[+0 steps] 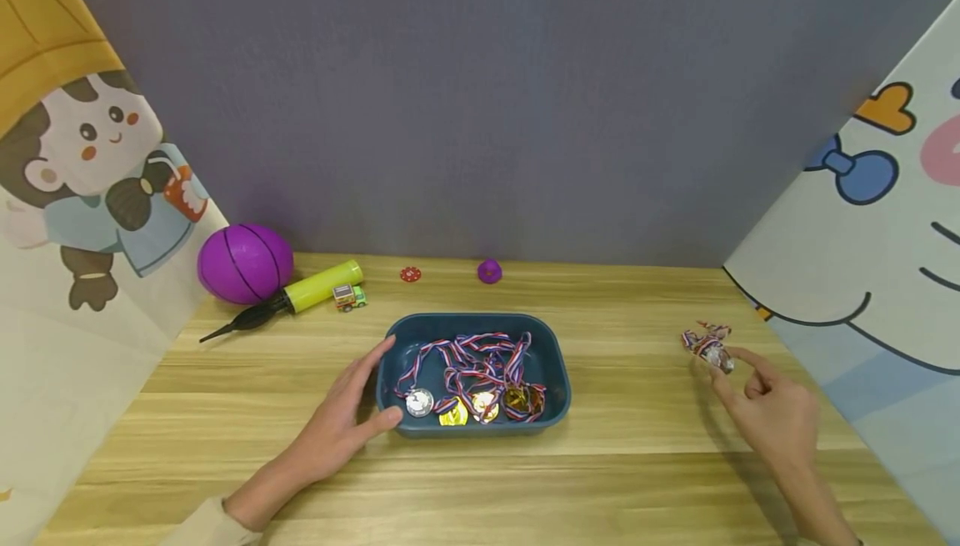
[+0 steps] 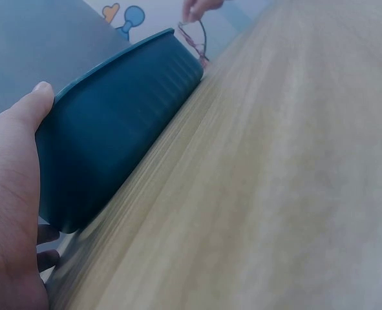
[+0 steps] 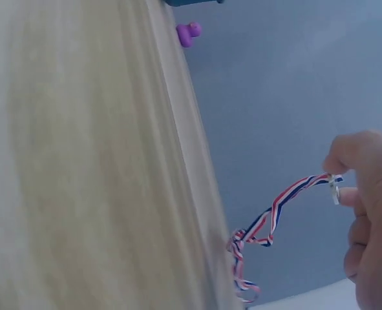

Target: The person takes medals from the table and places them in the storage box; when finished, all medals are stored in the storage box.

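Note:
A dark blue plastic bin (image 1: 474,431) holds several gold and silver-coloured medals, such as a silver one (image 1: 419,402), with tangled red, white and blue ribbons (image 1: 487,363). My left hand (image 1: 337,417) rests against the bin's left end, thumb at the front corner and forefinger at the back corner. In the left wrist view the thumb touches the bin's side wall (image 2: 113,129). Off to the right, my right hand (image 1: 776,421) pinches a silver-coloured medal (image 3: 335,189) between thumb and forefinger, above the table. Its striped ribbon (image 3: 275,210) hangs down to the tabletop in a bunch.
At the back left lie a purple ball (image 1: 246,264), a yellow and black hand pump (image 1: 315,288) and a small toy truck (image 1: 349,298). A red chip (image 1: 410,274) and a purple toy duck (image 3: 187,33) sit behind the bin. A grey panel (image 1: 480,112) backs the wooden table (image 1: 600,488).

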A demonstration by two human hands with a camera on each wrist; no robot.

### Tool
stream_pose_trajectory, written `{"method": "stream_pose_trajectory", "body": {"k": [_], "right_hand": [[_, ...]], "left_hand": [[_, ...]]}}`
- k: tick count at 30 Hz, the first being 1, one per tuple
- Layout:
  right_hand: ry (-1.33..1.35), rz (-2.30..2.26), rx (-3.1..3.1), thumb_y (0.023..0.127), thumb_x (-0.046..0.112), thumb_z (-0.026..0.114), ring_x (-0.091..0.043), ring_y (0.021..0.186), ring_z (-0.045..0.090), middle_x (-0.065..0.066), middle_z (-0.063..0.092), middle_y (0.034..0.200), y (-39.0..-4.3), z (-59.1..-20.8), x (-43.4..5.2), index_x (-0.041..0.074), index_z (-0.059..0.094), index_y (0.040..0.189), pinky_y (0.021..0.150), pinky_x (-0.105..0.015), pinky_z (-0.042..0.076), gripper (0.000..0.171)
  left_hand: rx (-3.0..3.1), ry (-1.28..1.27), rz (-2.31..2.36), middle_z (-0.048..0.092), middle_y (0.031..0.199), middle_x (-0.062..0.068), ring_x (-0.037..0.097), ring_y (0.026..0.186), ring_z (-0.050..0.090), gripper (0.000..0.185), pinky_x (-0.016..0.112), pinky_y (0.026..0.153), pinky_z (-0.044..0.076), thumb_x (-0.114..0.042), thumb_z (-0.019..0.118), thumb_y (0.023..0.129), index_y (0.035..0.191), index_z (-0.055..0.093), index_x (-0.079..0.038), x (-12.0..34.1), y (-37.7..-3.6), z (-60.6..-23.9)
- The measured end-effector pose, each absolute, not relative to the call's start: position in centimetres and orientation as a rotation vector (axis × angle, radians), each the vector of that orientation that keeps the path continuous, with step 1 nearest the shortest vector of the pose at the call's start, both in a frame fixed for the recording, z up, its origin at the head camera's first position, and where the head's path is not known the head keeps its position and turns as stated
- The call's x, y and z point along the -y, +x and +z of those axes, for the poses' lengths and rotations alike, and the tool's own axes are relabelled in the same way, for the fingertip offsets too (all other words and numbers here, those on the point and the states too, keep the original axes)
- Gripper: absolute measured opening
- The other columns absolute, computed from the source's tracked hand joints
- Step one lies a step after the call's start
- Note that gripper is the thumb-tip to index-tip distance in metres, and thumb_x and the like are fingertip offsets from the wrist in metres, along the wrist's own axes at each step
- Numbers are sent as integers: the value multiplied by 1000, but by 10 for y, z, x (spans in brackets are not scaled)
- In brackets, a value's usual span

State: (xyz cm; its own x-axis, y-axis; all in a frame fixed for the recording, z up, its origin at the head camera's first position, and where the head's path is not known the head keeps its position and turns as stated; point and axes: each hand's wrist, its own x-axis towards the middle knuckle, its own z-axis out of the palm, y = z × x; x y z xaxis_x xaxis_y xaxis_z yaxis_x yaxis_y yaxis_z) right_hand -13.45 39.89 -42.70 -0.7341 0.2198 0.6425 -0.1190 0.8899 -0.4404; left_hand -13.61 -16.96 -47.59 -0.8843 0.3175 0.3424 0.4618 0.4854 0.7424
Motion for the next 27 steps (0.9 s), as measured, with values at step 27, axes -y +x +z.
{"method": "stream_pose_trajectory", "body": {"k": [27], "right_hand": [[201,629,2310,81,18,91,8,52,20,13,35,56,-147,-384,-339,7,86,116,46,-19,17,37]], "left_hand": [[2553,-689,-1352,43,173,21,54,152,44,92,86,114,34,-33,79,102,178,27,-27,169,-136,-476]]}}
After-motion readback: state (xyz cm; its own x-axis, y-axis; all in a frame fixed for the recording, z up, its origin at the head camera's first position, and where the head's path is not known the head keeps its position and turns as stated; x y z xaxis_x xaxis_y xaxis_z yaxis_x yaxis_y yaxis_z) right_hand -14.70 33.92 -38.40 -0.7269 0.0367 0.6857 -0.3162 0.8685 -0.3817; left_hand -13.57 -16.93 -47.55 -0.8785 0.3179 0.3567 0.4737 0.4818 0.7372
